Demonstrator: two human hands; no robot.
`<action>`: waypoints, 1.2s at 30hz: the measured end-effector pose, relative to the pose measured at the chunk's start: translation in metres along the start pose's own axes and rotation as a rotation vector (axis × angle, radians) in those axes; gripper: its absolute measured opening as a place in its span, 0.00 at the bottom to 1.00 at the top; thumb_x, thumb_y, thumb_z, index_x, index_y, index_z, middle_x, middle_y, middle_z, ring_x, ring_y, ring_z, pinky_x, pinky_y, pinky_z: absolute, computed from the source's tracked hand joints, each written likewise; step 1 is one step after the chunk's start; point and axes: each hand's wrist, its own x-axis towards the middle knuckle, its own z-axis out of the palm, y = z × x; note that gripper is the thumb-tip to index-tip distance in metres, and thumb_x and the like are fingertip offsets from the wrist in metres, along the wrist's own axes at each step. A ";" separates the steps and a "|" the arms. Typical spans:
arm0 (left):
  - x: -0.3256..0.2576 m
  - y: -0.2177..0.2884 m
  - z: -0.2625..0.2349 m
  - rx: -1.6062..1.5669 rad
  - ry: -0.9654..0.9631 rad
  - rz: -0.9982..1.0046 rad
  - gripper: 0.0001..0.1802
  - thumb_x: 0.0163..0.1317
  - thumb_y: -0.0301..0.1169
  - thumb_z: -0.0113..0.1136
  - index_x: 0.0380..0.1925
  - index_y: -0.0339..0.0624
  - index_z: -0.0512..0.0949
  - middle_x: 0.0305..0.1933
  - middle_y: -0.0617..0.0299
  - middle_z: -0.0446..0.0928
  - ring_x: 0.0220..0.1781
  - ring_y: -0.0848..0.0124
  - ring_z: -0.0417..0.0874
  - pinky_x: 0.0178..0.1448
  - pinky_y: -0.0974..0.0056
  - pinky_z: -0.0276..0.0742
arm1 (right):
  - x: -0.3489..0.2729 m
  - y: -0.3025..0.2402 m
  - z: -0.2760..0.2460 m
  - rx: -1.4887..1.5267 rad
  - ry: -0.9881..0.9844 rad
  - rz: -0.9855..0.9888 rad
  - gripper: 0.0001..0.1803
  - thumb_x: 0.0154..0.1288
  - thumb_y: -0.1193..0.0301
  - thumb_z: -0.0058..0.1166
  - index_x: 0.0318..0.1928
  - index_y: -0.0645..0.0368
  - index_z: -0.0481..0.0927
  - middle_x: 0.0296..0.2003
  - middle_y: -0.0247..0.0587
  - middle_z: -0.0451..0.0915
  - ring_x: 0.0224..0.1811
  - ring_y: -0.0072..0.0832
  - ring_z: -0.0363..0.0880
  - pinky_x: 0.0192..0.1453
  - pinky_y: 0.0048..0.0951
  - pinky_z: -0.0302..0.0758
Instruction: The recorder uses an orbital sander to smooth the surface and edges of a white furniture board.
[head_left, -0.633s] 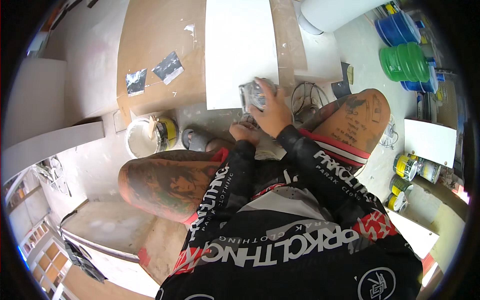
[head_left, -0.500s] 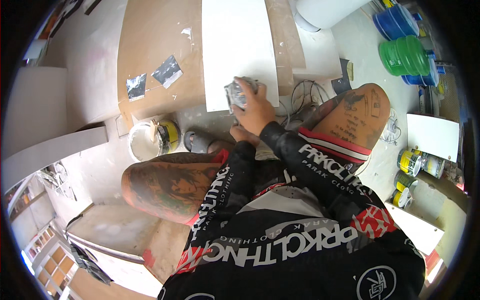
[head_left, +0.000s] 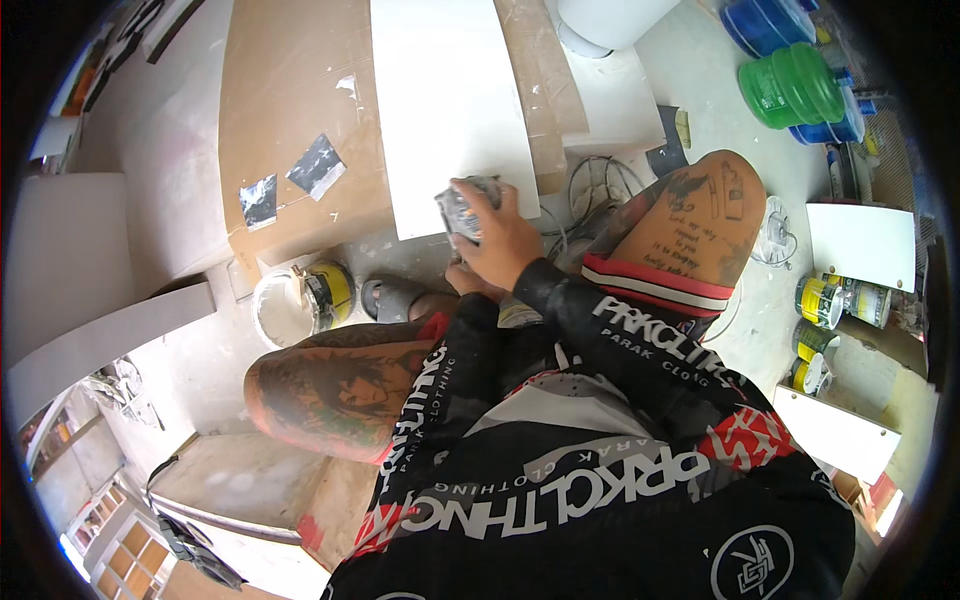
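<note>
My right hand [head_left: 500, 235] is closed around a dusty grey, boxy tool that looks like a palm sander [head_left: 465, 208]. It rests on the near end of a long white board [head_left: 450, 110]. Tucked low beside the right wrist, my left hand [head_left: 472, 282] has its fingers curled. Most of that hand is hidden, so what it holds, if anything, does not show. Under the white board lies brown cardboard [head_left: 300, 90], on which two dark printed scraps [head_left: 316, 167] lie to the left.
An open paint bucket [head_left: 300, 303] stands on the floor left of my foot. Loose cable [head_left: 603, 185] coils by my right knee. Large blue and green water jugs [head_left: 792, 85] and several small paint cans [head_left: 820, 302] are at the right. A white cylinder [head_left: 605, 22] stands far right of the board.
The whole view has shifted slightly, so the board sits further left and lower. My right hand and the sander stay at nearly the same place on the board.
</note>
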 end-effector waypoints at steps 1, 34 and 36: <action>-0.005 -0.007 0.021 0.025 0.190 -0.088 0.29 0.73 0.54 0.36 0.38 0.39 0.77 0.37 0.54 0.78 0.40 0.55 0.78 0.56 0.45 0.74 | -0.004 0.014 -0.010 -0.029 -0.002 0.067 0.41 0.60 0.62 0.66 0.74 0.33 0.64 0.64 0.59 0.63 0.50 0.57 0.83 0.54 0.48 0.82; -0.021 0.000 0.075 0.179 0.460 -0.142 0.39 0.71 0.57 0.32 0.66 0.38 0.72 0.66 0.61 0.75 0.56 0.64 0.68 0.72 0.52 0.58 | -0.015 0.066 -0.062 -0.136 0.095 0.063 0.41 0.58 0.65 0.69 0.72 0.40 0.65 0.57 0.55 0.69 0.55 0.54 0.79 0.58 0.48 0.78; -0.021 -0.001 0.077 0.189 0.474 -0.141 0.38 0.71 0.57 0.34 0.65 0.39 0.73 0.65 0.61 0.76 0.53 0.65 0.68 0.70 0.53 0.59 | -0.008 0.068 -0.058 -0.102 0.083 0.045 0.42 0.58 0.65 0.68 0.72 0.36 0.64 0.58 0.57 0.68 0.55 0.57 0.79 0.57 0.49 0.79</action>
